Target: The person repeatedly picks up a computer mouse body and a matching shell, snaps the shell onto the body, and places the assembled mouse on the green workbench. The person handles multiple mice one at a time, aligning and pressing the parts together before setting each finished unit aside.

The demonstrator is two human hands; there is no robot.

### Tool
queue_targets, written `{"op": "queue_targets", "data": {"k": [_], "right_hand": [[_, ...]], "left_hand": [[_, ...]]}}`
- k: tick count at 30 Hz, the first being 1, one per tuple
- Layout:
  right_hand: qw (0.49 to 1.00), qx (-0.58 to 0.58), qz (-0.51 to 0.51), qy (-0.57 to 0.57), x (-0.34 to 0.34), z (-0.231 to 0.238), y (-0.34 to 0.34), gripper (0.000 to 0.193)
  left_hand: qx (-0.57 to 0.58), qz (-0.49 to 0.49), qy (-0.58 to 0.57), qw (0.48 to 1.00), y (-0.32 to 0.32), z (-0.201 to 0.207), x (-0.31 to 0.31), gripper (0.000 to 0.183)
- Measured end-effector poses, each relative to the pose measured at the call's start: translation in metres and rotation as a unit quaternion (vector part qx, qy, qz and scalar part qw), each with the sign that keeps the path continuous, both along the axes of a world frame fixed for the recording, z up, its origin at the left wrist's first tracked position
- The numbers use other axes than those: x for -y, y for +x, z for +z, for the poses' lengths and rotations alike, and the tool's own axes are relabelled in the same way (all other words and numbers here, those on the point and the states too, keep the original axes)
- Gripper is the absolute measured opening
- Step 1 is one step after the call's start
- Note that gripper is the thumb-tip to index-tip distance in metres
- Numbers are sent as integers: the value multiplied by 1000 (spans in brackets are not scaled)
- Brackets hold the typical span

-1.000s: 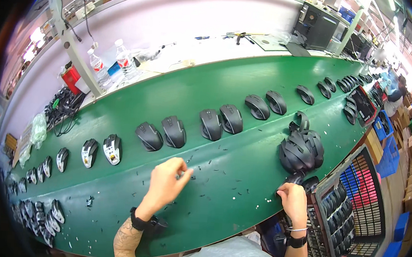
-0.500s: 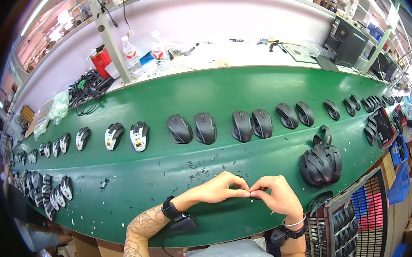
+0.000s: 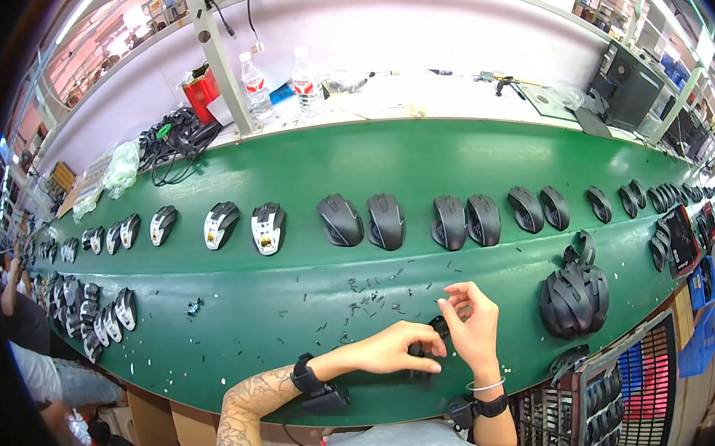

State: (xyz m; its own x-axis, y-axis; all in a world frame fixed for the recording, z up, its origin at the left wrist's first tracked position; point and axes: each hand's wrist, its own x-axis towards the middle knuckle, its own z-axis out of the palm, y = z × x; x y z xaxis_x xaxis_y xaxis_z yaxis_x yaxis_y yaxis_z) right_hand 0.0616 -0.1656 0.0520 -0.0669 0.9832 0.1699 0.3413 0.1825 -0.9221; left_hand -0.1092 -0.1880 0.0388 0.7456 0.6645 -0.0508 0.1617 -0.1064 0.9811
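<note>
My left hand (image 3: 403,348) is above the near part of the green table, its fingers bent round toward the thumb. Against its fingers shows a small dark thing (image 3: 440,325), blurred and partly covered, whose kind I cannot make out. My right hand (image 3: 473,324) is raised just to the right, apart from the left. Its thumb and index finger come close together; anything between them is too small to name. Beyond the hands lie several small black strips (image 3: 361,296). Farther off, a row of computer mice crosses the table, including a black mouse (image 3: 449,223) and a white-and-black mouse (image 3: 267,229).
A pile of black mouse shells (image 3: 573,300) sits to the right, above a black crate (image 3: 653,384) of parts. More white-and-black mice (image 3: 110,322) lie at left. Bottles (image 3: 307,87) stand on the back ledge near cables (image 3: 181,140). Another person (image 3: 41,367) is at far left.
My hands, pinched together before, have come apart. The right one has risen slightly and the left one sits lower. The dark thing now shows between them. The whole view has shifted a little.
</note>
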Motion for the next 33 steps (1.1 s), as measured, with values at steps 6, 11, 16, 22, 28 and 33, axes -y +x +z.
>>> {"op": "queue_targets", "data": {"k": [6,11,16,22,28,33], "right_hand": [[999,15,-21,-20,2,-11,7,13],[999,8,-33,-15,8,-20,23,11],[999,-12,12,-45,10,-54,58,25],[993,113,34,-21,22,-13,36,17],[941,158,254,160,29,29,12,78],[963,96,220,121,27,6,-3,70]], "left_hand": [[-116,-13,257,959,-8,-6,20,21],[-173,23,348,921,-34,-16,25,19],[-123,73,321,936,-40,-32,37,15],[-99,118,269,951,-44,-20,39,8],[135,257,29,956,-37,1,35,6],[287,263,-98,916,-21,-13,30,6]]}}
